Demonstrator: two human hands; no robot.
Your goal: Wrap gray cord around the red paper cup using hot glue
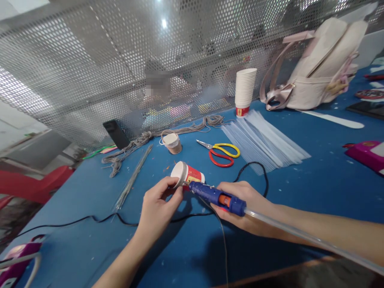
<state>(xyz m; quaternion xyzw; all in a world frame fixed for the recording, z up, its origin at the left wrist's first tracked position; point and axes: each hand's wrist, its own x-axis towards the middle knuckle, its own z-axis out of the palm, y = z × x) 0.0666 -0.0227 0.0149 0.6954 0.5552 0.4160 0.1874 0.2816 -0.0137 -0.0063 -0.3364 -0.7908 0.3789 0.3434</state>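
My left hand (160,202) pinches a red and white paper cup (194,175) near its rim, and the cup lies tilted on its side. A grey cord band runs around the cup just below the rim. Wrapped around a blue hot glue gun (207,192) is my right hand (243,204). The gun's nozzle is at the cord on the cup, close to my left fingertips. A long clear glue stick (279,225) sticks out of the gun's back end.
Scissors (220,151), a cord-wrapped small cup (172,143), glue sticks (261,140) and stacked paper cups (245,90) lie beyond my hands. Thin wires (133,178), grey cord (144,140) and a black phone-like object (116,134) are leftward. A backpack (315,68) stands back right; a black cable (102,219) crosses the table.
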